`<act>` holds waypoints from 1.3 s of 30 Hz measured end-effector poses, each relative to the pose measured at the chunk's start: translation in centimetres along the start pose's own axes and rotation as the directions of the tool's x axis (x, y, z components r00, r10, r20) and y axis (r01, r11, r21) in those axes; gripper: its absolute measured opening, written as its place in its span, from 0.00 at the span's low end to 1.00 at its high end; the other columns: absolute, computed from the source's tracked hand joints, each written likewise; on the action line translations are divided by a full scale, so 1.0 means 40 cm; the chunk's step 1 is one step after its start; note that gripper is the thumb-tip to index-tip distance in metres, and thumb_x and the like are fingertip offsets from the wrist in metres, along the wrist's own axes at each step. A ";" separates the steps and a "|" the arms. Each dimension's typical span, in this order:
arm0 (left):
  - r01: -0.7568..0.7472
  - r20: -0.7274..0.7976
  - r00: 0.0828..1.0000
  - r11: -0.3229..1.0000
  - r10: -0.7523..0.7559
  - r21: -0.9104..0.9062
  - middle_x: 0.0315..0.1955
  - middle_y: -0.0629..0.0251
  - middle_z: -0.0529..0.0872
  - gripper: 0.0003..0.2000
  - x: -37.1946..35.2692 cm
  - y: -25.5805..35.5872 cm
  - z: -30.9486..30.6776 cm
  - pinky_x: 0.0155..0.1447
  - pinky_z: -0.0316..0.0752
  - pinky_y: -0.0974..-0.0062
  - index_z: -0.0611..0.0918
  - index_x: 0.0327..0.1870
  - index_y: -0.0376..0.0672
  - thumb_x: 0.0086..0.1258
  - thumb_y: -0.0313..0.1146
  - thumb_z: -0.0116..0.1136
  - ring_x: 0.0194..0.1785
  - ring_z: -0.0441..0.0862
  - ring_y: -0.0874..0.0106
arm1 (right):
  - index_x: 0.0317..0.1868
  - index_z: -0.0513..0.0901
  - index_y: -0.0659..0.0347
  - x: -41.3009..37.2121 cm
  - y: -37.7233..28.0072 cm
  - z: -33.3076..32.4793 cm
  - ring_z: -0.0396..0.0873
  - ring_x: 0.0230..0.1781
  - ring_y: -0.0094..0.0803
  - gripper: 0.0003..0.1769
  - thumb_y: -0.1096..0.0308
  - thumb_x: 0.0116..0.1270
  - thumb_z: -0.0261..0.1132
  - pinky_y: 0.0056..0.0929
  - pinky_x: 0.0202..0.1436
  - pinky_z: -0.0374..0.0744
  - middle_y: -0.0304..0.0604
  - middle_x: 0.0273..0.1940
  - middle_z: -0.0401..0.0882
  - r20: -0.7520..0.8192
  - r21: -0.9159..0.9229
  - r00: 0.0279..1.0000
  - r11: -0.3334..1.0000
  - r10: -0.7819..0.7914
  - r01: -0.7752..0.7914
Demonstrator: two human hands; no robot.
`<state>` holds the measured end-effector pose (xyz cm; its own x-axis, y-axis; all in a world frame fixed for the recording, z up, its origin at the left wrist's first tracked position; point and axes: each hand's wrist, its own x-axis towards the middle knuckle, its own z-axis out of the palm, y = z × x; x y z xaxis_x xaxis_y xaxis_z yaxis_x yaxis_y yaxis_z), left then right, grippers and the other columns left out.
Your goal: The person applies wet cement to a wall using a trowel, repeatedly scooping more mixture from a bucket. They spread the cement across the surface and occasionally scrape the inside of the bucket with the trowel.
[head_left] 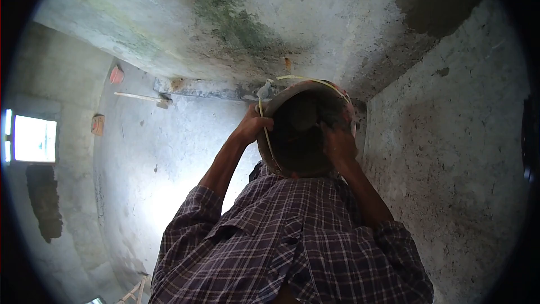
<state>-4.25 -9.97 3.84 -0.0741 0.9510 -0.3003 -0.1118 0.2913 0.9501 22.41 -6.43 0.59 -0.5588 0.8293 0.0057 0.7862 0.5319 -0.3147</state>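
Showing a plastered room, mould-stained ceiling [225,22] and 1 lit window [35,138]: a pan [301,129] is held on a co-worker's head, 2 hands [254,125] clamped on its rim; the wearer's hands are unseen.

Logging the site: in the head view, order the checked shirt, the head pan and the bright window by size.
1. checked shirt
2. pan
3. window
The shirt is nearest the camera, so real sizes stay unsure.
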 end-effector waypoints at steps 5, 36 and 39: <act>0.001 -0.010 1.000 1.000 -0.001 -0.018 0.23 0.65 0.80 0.15 -0.002 0.005 0.004 0.32 0.72 0.76 0.81 0.35 0.29 0.42 0.20 0.56 0.27 0.77 0.74 | 0.59 0.77 0.52 0.008 -0.015 -0.002 0.82 0.39 0.51 0.27 0.70 0.56 0.65 0.45 0.39 0.81 0.54 0.43 0.77 0.028 0.142 0.999 0.990 -0.015 0.011; 0.030 -0.183 0.982 0.994 -0.049 -0.108 0.20 0.67 0.79 0.08 0.055 -0.125 -0.005 0.27 0.72 0.74 0.81 0.29 0.33 0.45 0.20 0.57 0.23 0.77 0.73 | 0.39 0.75 0.61 -0.123 0.127 -0.306 0.70 0.26 0.19 0.07 0.69 0.67 0.64 0.25 0.30 0.73 0.35 0.30 0.77 -0.071 0.934 0.939 0.353 0.337 -0.056; 0.057 -0.145 0.984 0.959 -0.100 -0.278 0.21 0.66 0.80 0.11 0.073 -0.130 -0.001 0.27 0.72 0.74 0.82 0.32 0.32 0.44 0.19 0.56 0.23 0.78 0.72 | 0.42 0.71 0.60 -0.045 0.108 -0.351 0.74 0.26 0.22 0.09 0.68 0.69 0.63 0.25 0.29 0.74 0.38 0.29 0.77 -0.087 0.983 0.928 0.180 0.363 0.021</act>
<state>-3.91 -8.73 -1.98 -0.2049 0.8919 -0.4032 -0.3867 0.3047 0.8704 30.51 -3.22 12.55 -0.2097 0.9774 -0.0265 -0.1297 -0.0547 -0.9900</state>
